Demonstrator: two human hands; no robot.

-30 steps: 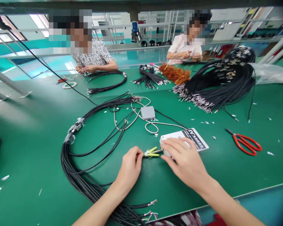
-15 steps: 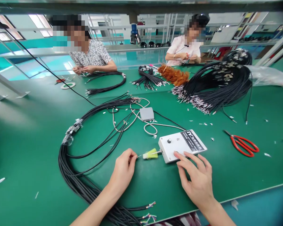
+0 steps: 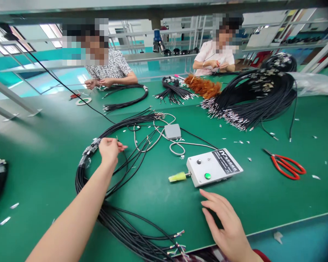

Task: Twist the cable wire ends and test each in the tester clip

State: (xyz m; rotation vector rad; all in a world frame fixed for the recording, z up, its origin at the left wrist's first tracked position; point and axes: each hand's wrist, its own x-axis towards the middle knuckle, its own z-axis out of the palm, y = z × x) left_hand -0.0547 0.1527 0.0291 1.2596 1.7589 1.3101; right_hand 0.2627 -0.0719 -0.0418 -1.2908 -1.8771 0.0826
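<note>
My left hand (image 3: 110, 150) is raised over the bundle of black cables (image 3: 83, 174), its fingers pinched around the end of a black cable (image 3: 125, 159). A short thin tip sticks up above the fingers. My right hand (image 3: 226, 222) hovers just below the white control box (image 3: 205, 169), fingers apart and holding nothing. The box has a black knob, a green button (image 3: 207, 176) and a dark printed label. From its left side projects a shaft with a yellow-green piece (image 3: 177, 177). Several stripped cable ends (image 3: 177, 247) lie near the table's front edge.
Red-handled pliers (image 3: 288, 167) lie to the right. A grey pedal-like block (image 3: 172, 131) with a looped grey cord sits behind the box. Large cable coils (image 3: 262, 94) and orange fluffy material (image 3: 203, 86) are at the back. Two people sit across the table (image 3: 278, 203); white scraps are scattered about.
My left hand has moved from beside the yellow-green piece up and left to the cable bundle. My right hand has come off the box toward me, uncovering the green button.
</note>
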